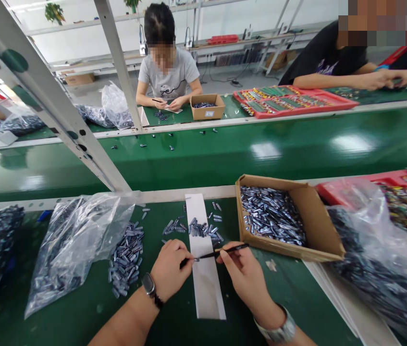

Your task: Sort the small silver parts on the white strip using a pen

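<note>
My left hand [170,269] is closed, its fingertips pinching a small dark part at the tip of a thin black tool [221,251]. My right hand [243,275] grips that tool like a pen. Both hands hover over a white paper strip [206,283] lying on the green bench. A little pile of small metallic cylindrical parts [203,229] rests on the strip's far end. More of the same parts [127,257] are spread to the left of my left hand. A cardboard box [318,226] full of these parts stands just right of my right hand.
A clear plastic bag [69,245] of parts lies at left, another bag [379,259] at right over a red tray [398,179]. A green conveyor belt [225,154] runs across. A slanted metal frame post [44,96] rises at left. Two people work at the far bench.
</note>
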Action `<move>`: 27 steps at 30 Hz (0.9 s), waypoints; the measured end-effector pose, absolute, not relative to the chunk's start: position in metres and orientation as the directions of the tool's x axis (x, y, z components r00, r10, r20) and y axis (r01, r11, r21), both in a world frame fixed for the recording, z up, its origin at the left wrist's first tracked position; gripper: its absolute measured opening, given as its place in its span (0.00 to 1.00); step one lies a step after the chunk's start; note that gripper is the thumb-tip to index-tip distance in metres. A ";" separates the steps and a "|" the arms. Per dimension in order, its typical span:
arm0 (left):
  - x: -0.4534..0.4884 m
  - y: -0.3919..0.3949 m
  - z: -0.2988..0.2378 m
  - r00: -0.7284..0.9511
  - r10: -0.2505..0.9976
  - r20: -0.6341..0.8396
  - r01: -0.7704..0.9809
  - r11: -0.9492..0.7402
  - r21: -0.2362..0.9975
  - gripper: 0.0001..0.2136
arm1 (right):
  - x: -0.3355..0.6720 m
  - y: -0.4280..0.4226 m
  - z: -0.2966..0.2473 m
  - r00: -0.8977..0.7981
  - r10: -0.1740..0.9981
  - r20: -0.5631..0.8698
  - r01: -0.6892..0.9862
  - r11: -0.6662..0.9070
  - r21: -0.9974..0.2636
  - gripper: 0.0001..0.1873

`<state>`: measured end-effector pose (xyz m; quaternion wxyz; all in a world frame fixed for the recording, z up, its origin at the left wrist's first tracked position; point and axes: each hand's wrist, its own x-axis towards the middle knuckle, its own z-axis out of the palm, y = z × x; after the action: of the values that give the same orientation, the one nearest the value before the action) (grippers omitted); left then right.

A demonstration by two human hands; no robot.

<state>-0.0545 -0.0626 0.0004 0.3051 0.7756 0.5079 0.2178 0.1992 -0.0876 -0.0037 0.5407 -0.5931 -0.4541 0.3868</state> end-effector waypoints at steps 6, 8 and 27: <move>-0.054 -0.063 0.000 0.381 0.924 0.037 0.649 -0.296 0.701 0.09 | 0.200 -0.099 -0.009 0.268 0.942 0.200 0.314 0.110 -0.943 0.33; -0.054 -0.063 0.000 0.380 0.924 0.039 0.650 -0.297 0.699 0.09 | 0.200 -0.102 -0.009 0.247 0.935 0.255 0.375 0.150 -0.915 0.31; -0.052 -0.062 0.003 0.365 0.930 0.050 0.655 -0.295 0.695 0.09 | 0.200 -0.105 0.000 0.136 0.863 0.487 0.450 0.384 -0.807 0.07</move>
<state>-0.0518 -0.0624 0.0028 0.2971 0.7709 0.5140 0.2308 0.1995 -0.1047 -0.0002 0.5442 -0.5216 -0.6291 0.1898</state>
